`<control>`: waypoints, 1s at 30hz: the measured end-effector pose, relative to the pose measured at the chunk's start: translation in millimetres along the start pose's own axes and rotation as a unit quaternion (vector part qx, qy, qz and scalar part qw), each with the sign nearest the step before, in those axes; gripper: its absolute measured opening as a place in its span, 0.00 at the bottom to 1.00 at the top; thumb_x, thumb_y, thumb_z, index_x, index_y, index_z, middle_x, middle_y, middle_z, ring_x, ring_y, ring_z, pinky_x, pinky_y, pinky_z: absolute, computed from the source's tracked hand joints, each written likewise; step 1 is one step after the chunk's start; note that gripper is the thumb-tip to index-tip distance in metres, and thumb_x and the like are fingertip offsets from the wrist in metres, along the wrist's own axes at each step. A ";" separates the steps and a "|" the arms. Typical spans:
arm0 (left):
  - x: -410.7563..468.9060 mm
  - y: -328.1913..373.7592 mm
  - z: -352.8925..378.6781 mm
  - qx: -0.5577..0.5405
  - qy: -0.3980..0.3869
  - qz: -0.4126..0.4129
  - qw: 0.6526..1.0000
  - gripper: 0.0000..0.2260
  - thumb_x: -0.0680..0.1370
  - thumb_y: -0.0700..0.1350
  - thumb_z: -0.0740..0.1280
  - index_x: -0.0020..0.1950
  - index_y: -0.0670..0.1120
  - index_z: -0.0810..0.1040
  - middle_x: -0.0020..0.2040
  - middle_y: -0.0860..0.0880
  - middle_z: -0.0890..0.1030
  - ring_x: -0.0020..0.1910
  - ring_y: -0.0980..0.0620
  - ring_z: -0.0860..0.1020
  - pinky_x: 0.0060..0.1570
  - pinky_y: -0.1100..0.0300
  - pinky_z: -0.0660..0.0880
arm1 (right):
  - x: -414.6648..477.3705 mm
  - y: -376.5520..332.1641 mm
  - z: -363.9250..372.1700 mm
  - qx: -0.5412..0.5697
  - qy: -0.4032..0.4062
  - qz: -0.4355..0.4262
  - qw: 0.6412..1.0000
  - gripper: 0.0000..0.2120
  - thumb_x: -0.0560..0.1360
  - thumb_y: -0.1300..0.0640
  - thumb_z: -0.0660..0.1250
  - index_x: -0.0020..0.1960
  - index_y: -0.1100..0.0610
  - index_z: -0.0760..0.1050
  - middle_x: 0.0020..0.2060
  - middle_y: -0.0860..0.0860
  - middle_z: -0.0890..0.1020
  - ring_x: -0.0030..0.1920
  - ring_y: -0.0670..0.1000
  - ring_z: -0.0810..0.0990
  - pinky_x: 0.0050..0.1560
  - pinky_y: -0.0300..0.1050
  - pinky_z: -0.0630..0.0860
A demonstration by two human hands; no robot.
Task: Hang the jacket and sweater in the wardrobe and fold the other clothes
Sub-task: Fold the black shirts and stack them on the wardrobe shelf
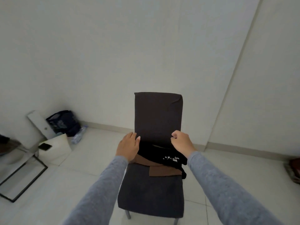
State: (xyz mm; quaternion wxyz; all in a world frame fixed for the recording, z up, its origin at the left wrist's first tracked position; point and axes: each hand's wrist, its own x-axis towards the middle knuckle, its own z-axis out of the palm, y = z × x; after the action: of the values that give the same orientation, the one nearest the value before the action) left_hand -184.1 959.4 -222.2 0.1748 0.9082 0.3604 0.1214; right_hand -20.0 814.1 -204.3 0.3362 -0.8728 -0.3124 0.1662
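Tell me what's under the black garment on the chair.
A brown garment, front edge showing, on the chair seat. The black garment hides the rest.

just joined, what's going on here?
A person in grey sleeves stands at a dark chair with a small stack on its seat: a black garment with white print lying on a brown garment. The left grip rests flat on the black garment's left edge. The right grip, fingers curled, is at its right edge; whether it pinches the cloth is unclear. No wardrobe is in view.
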 end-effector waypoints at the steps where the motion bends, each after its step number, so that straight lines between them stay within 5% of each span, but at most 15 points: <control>1: 17.5 -10.4 5.4 0.009 -0.015 0.003 1.000 0.20 0.83 0.49 0.51 0.71 0.42 0.66 0.71 0.46 0.67 0.70 0.48 0.64 0.67 0.55 0.60 | 14.5 3.6 9.6 -0.005 -0.007 0.014 1.000 0.09 0.77 0.59 0.58 0.54 0.59 0.73 0.50 0.55 0.77 0.50 0.56 0.77 0.53 0.51 0.75; 7: 111.3 -51.0 65.4 0.009 -0.102 0.008 0.995 0.20 0.82 0.52 0.51 0.70 0.43 0.67 0.70 0.47 0.69 0.68 0.49 0.67 0.66 0.55 0.65 | 91.5 39.5 64.8 -0.001 -0.065 0.085 0.994 0.04 0.78 0.60 0.58 0.47 0.56 0.70 0.41 0.53 0.75 0.40 0.55 0.76 0.43 0.48 0.73; 16: 226.8 -75.2 198.0 0.037 -0.227 0.036 0.972 0.19 0.82 0.51 0.55 0.71 0.45 0.66 0.70 0.49 0.68 0.68 0.50 0.66 0.66 0.55 0.66 | 220.3 129.9 131.9 0.013 -0.117 0.216 0.969 0.15 0.79 0.58 0.59 0.65 0.57 0.70 0.57 0.54 0.77 0.52 0.54 0.77 0.51 0.45 0.73; 22: 277.4 -85.8 291.4 0.081 -0.303 0.077 0.946 0.20 0.81 0.48 0.57 0.73 0.46 0.63 0.72 0.50 0.64 0.71 0.51 0.62 0.67 0.57 0.64 | 257.3 200.5 196.5 0.037 -0.146 0.289 0.946 0.18 0.76 0.61 0.58 0.66 0.57 0.68 0.57 0.55 0.78 0.57 0.55 0.76 0.54 0.48 0.74; 27: 301.7 -85.2 348.4 0.095 -0.326 0.106 0.934 0.22 0.80 0.46 0.59 0.73 0.46 0.62 0.71 0.49 0.65 0.70 0.50 0.63 0.68 0.57 0.63 | 287.8 234.5 233.3 0.116 -0.078 0.375 0.916 0.14 0.78 0.62 0.59 0.63 0.62 0.68 0.51 0.58 0.79 0.51 0.56 0.78 0.42 0.41 0.69; 30: 305.0 -86.7 375.4 0.136 -0.354 0.130 0.916 0.24 0.79 0.49 0.60 0.74 0.47 0.60 0.71 0.50 0.65 0.70 0.50 0.63 0.70 0.57 0.58 | 304.5 242.7 249.9 0.181 0.001 0.446 0.877 0.16 0.77 0.60 0.62 0.63 0.64 0.66 0.54 0.60 0.78 0.54 0.59 0.78 0.47 0.44 0.72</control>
State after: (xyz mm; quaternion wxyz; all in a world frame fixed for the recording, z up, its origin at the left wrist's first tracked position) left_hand 109.7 1144.5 -569.8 0.1488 0.9456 0.1662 -0.2367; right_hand 188.5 994.5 -575.9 0.3790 -0.8436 0.1454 0.3515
